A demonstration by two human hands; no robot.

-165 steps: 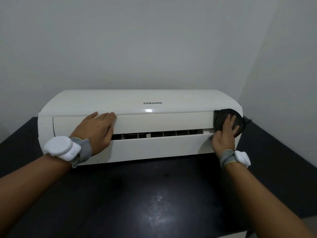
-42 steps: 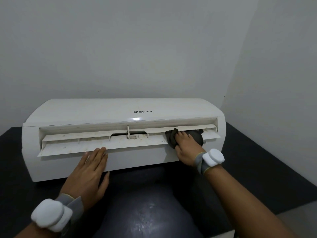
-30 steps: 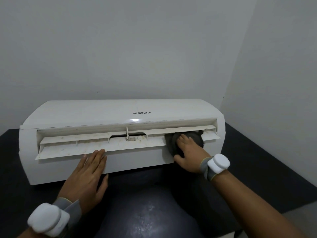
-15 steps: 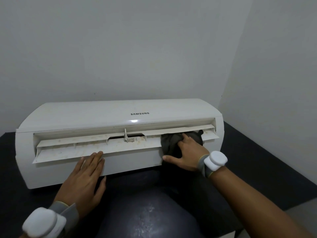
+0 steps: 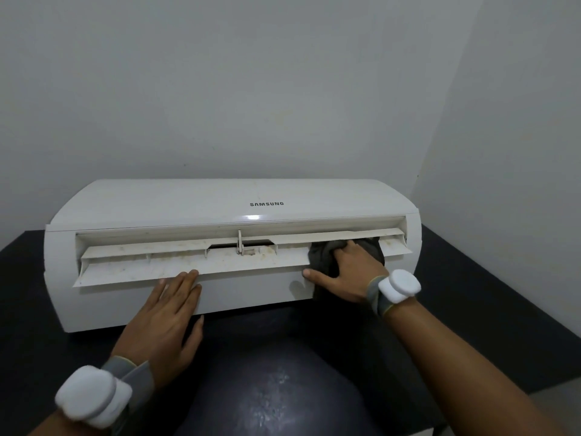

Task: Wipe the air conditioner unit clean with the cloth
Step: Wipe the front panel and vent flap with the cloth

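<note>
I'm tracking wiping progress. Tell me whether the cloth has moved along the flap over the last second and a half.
Yes. The cloth has shifted slightly left along the flap, toward the centre hinge, under the right hand.

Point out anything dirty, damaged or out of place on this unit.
The open flap is speckled with brownish grime left of the cloth that the right hand presses on it. The left hand rests on the AC. No damage shows.

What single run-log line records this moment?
step: wiping flap | right hand: pressing cloth on open flap | left hand: flat on air conditioner
</note>
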